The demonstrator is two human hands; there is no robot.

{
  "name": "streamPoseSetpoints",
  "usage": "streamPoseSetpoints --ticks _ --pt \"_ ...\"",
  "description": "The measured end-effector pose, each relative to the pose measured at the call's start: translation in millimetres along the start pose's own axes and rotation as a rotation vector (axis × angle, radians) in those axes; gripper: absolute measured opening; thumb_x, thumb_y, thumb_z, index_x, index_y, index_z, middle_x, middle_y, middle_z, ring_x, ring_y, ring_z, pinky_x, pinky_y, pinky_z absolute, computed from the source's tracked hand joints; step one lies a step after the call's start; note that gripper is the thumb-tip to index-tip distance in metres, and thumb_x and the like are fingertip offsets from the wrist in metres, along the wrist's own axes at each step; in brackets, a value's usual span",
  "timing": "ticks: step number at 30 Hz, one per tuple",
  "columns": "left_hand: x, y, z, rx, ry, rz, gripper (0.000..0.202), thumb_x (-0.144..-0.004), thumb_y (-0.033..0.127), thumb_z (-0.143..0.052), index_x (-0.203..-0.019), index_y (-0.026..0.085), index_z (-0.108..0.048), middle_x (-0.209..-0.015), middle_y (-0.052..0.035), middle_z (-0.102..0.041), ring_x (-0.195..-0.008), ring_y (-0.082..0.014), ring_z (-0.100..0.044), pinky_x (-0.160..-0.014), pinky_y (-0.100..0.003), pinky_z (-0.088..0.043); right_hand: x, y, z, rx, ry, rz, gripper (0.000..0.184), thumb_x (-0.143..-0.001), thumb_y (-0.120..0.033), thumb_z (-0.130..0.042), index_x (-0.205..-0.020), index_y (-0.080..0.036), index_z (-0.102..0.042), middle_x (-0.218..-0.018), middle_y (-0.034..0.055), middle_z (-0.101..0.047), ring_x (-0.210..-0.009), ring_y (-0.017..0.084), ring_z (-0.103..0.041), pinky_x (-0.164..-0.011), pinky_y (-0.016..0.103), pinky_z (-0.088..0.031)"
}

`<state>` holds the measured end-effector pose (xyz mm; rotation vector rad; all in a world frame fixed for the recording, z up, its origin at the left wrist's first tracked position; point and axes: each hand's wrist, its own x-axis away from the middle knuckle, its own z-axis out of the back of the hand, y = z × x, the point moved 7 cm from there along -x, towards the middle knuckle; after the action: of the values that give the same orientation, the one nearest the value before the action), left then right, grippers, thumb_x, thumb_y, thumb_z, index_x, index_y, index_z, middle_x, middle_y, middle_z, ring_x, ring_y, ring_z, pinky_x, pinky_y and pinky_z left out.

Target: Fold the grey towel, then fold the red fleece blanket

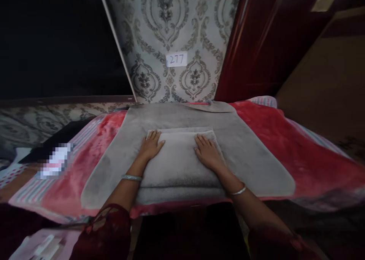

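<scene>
A folded light-grey plush cloth [179,163] lies in front of me, its layers showing along the near edge. My left hand [151,145] rests flat on its far left corner, fingers stretched forward and thumb out to the side. On the far right part of the same cloth, my right hand [208,151] lies palm down with its fingers spread. Beneath the folded cloth is a larger grey plush mat [253,159], spread out flat with rounded corners. Neither hand grips anything.
A red plush blanket [265,138] with striped edges covers the table under the mat. At the back stand a patterned wall with a paper label [176,59], a dark screen [57,43] on the left and a glossy red panel [253,43] on the right.
</scene>
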<state>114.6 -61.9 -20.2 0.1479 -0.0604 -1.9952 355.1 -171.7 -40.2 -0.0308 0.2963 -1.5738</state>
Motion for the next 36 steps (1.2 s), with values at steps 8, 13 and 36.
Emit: streamPoseSetpoints --ticks 8,13,36 --pt "-8.9 14.5 17.7 -0.115 -0.079 0.046 0.065 -0.102 0.050 -0.030 -0.158 0.018 -0.035 -0.167 -0.0157 -0.025 -0.156 -0.0328 -0.021 -0.121 -0.066 -0.018 -19.2 10.4 31.2 0.032 -0.032 -0.040 0.059 -0.103 -0.041 -0.038 -0.155 -0.014 -0.041 -0.164 0.0147 -0.033 -0.153 0.030 -0.025 -0.123 0.054 -0.019" --pt "-19.0 35.1 14.1 -0.124 -0.026 -0.055 0.064 -0.102 0.050 -0.031 -0.159 0.022 -0.034 -0.167 -0.0140 -0.027 -0.156 -0.0322 -0.020 -0.123 -0.064 -0.014 -34.8 32.4 25.0 -0.008 -0.024 -0.123 0.062 -0.105 -0.046 -0.034 -0.159 -0.016 -0.034 -0.167 0.0124 -0.027 -0.155 0.030 -0.020 -0.122 0.055 -0.020" --pt "-27.7 14.2 -8.1 0.003 0.048 0.037 0.065 -0.101 0.041 -0.026 -0.156 0.008 -0.037 -0.165 -0.0163 -0.032 -0.154 -0.0287 -0.026 -0.127 -0.049 -0.018 -36.8 56.7 -2.6 -0.157 -0.006 -0.123 0.066 -0.104 -0.053 -0.028 -0.162 -0.021 -0.028 -0.169 0.0084 -0.023 -0.157 0.025 -0.014 -0.122 0.050 -0.023"
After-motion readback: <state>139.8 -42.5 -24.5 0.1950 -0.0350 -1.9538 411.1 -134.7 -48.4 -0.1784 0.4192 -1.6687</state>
